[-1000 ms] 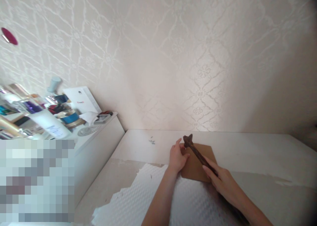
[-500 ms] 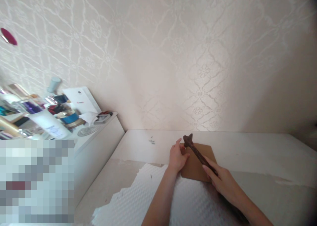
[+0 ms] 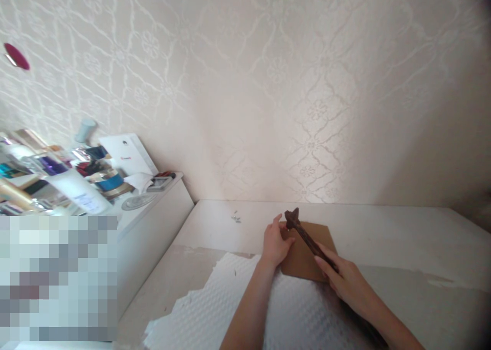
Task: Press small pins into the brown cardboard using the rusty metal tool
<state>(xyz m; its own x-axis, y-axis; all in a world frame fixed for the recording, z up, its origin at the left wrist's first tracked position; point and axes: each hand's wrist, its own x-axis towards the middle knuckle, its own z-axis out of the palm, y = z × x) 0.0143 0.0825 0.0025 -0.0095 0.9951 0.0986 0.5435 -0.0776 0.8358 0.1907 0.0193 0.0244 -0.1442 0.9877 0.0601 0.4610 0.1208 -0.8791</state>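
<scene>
My right hand (image 3: 341, 273) is closed round the dark brown handle of a hammer (image 3: 310, 243). Its rough head is over the far left corner of a thin brown board (image 3: 307, 260), close to my left fingers. My left hand (image 3: 276, 241) grips the board's left edge, with the thumb on top and one finger sticking up. A tiny pale glint shows beside the hammer head, too small to name. Under the board's near edge lies a white quilted sheet (image 3: 210, 299). Several small grey slivers, perhaps nails (image 3: 236, 217), lie on the white surface to the left.
At the left stands a white cabinet (image 3: 153, 237), crowded with bottles, a white tube (image 3: 82, 189), a blue-banded jar (image 3: 109, 181) and a white box (image 3: 128, 153). A patterned wall (image 3: 249, 84) rises behind the white tabletop (image 3: 383, 237). The lower left corner is pixelated.
The view has shifted very slightly. Both hands, the hammer and the board keep the same positions relative to one another.
</scene>
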